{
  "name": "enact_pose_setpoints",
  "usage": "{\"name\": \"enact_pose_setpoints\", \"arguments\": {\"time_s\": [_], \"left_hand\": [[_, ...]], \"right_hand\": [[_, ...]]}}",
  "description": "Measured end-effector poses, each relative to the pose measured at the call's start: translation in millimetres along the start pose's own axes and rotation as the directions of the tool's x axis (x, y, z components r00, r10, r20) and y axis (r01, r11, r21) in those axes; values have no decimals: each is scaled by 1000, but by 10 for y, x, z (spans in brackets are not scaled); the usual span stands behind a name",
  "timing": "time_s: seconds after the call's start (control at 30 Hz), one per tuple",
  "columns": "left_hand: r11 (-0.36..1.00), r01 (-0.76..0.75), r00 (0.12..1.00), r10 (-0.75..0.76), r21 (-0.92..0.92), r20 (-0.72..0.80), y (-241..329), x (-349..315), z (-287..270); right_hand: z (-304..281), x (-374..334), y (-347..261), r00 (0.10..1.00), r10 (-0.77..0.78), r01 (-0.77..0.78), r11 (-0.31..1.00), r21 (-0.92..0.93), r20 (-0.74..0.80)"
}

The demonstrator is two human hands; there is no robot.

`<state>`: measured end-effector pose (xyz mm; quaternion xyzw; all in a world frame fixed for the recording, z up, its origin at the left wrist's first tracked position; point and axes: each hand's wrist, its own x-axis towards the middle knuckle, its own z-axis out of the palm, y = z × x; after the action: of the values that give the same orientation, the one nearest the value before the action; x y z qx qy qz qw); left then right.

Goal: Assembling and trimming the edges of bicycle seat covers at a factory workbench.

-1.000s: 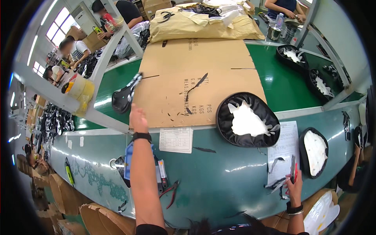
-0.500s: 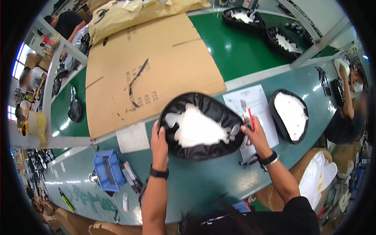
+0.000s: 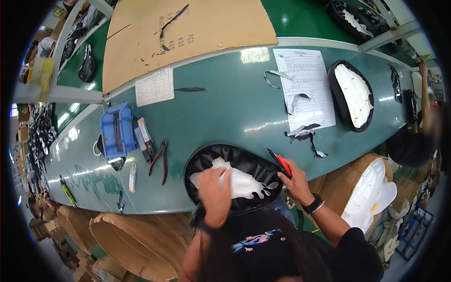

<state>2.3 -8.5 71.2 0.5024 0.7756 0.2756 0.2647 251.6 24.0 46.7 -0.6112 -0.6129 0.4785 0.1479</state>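
A black teardrop-shaped seat cushion (image 3: pixel 237 152) lies underside up, close to my body at the table's front edge. Its black cover is gathered in folds round a white, ragged-edged middle (image 3: pixel 244 183). Over the left part of that white area is my left hand (image 3: pixel 215 195); its fingers are blurred, and I cannot tell whether they grip anything. My right hand (image 3: pixel 296 181) is closed round a red utility knife (image 3: pixel 284 165) with its dark blade end pointing up and left. That same hand is at the cushion's right edge.
Another cushion (image 3: pixel 354 96) lies at the right beside a printed sheet (image 3: pixel 307 89) and black-and-white fabric scraps (image 3: pixel 307 134). To the left are a blue bin (image 3: pixel 116 131), red-handled pliers (image 3: pixel 159 162) and a green cutter (image 3: pixel 68 192). A large cardboard sheet (image 3: pixel 211 28) is at the back.
The cushion has come down toward my body. My left hand has left its left edge and moved over its white middle. Pliers and fabric scraps show more fully now.
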Motion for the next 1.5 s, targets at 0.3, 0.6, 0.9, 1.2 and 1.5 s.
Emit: {"name": "enact_pose_setpoints", "arguments": {"time_s": [0.3,0.6,0.9,1.2,1.5], "left_hand": [[975,-122,971,157,187,-183,-103,201,706],[983,-61,998,64,-173,13,-72,292,558],[657,-753,649,731,41,212,-174,521,466],[748,-646,659,648,-155,382,-62,650,421],[776,-559,662,630,-293,405,-85,733,419]], "right_hand": [[-96,12,-410,951,-311,281,849,-447,8],[-67,247,-673,864,-383,495,528,-690,327],[-234,-63,-682,922,-236,385,626,-678,307],[-283,11,-551,909,-194,402,645,-650,369],[-386,159,-487,857,-254,498,632,-594,448]]}}
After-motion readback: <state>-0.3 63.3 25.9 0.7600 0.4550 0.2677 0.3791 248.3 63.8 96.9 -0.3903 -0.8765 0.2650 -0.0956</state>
